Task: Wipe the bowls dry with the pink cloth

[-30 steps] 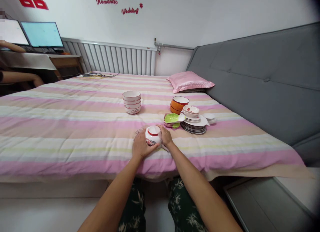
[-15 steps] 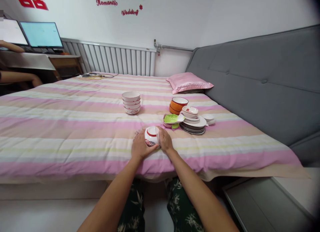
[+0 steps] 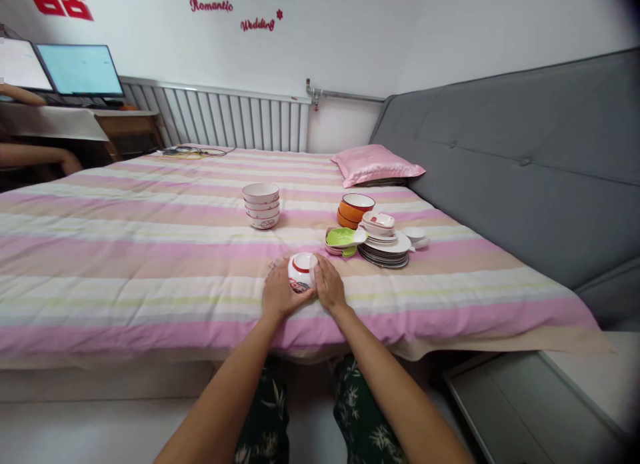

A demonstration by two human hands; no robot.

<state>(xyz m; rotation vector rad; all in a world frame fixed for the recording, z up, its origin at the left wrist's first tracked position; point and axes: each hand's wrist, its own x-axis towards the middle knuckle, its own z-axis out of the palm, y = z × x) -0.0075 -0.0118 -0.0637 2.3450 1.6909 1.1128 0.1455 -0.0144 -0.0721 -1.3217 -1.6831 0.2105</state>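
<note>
Between my two hands is a white bowl (image 3: 303, 267) with a red ring and a dark-red pattern, its foot facing up, close to the bed's front edge. My left hand (image 3: 280, 291) curves round its left and near side, and my right hand (image 3: 329, 282) presses its right side. Some clear, crinkled material (image 3: 275, 264) shows by the left fingers; I cannot make out what it is. Beyond the hands stands a stack of white patterned bowls (image 3: 262, 206), upright. The lower rim of the held bowl is partly hidden by my fingers.
To the right are orange bowls (image 3: 350, 214), a green leaf-shaped dish (image 3: 341, 237), a pile of plates (image 3: 385, 256) and white spoons (image 3: 416, 236). A pink pillow (image 3: 377, 164) lies by the grey headboard (image 3: 500, 137). Cables (image 3: 195, 151) lie at the far edge. Another person's arm (image 3: 23, 94) is at the desk.
The view has shifted very slightly. My hands stay round the bowl, and the right hand's fingers have moved a little on its side.
</note>
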